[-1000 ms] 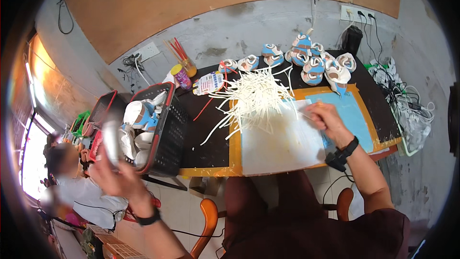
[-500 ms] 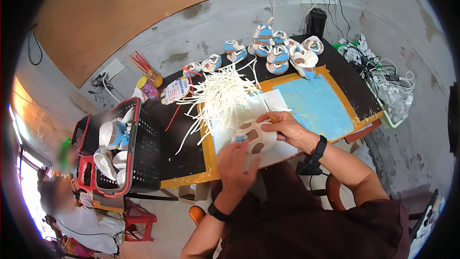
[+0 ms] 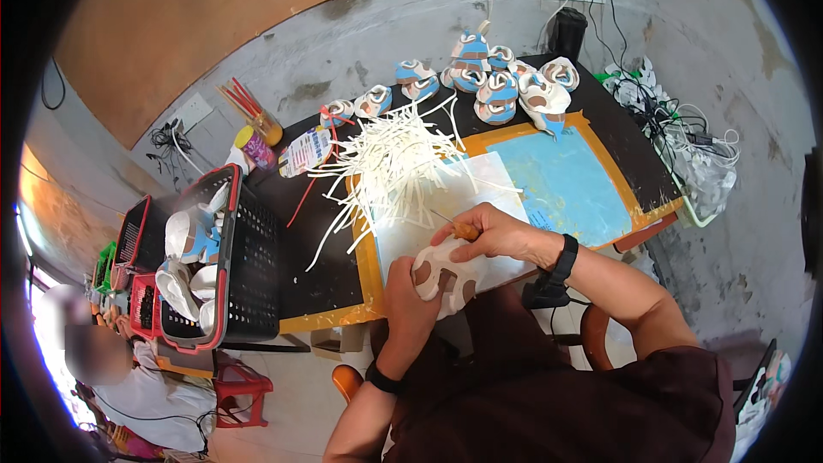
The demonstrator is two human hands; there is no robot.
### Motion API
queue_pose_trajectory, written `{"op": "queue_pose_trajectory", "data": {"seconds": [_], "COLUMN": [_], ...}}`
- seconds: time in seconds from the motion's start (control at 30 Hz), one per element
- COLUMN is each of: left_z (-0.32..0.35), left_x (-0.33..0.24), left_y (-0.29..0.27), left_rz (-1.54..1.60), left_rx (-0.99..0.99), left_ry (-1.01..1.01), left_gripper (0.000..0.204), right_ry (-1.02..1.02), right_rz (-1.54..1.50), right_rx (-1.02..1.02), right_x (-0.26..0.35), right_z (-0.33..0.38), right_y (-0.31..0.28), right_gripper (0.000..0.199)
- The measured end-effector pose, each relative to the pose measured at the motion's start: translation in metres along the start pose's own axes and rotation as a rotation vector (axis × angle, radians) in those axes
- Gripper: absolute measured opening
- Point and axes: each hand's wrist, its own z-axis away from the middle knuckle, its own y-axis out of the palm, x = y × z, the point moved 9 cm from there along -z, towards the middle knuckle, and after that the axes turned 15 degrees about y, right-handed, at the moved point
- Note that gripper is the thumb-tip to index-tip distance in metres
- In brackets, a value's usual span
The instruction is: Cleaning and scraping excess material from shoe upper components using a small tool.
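Over the table's front edge I hold a white shoe upper point(image 3: 464, 283) with brown patches. My left hand point(image 3: 410, 302) is closed on its left side, thumb and fingers around the edge. My right hand point(image 3: 504, 236) grips an awl point(image 3: 465, 231) with a wooden handle and thin metal shaft, the shaft pointing up and left. Fingers of that hand also touch the top of the upper. Just beyond my hands lies a loose pile of white shoelaces point(image 3: 399, 159), partly on a white sheet point(image 3: 493, 184).
Several blue, white and brown shoe uppers point(image 3: 495, 101) stand along the table's back. A black basket point(image 3: 257, 266) of uppers is at the left. A blue mat point(image 3: 557, 176) bordered by yellow tape lies right. A co-worker point(image 3: 146, 386) sits at far left.
My left hand, blurred beside the upper before, now grips its left side. The upper has turned and come lower, toward me. The awl stays in my right hand.
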Motion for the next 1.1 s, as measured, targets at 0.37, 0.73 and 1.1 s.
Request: {"op": "queue_pose_trajectory", "data": {"seconds": [0.37,0.73,1.1], "left_z": [0.029,0.051,0.034], "left_x": [0.06,0.052,0.046], "left_y": [-0.019,-0.027,-0.005], "left_rz": [0.585,0.879,0.95], "left_rx": [-0.262,-0.167,-0.127], "left_ry": [-0.36,-0.461,-0.477], "left_gripper": [0.02,0.044,0.031], "right_ry": [-0.232,-0.178,0.172], "right_rz": [0.615,0.85,0.537], "right_rx": [-0.505,-0.507,-0.371], "right_x": [0.051,0.042,-0.007], "right_z": [-0.077,-0.134,-0.002], "right_y": [-0.03,0.009,-0.075], "right_gripper": [0.019,0.019,0.014]}}
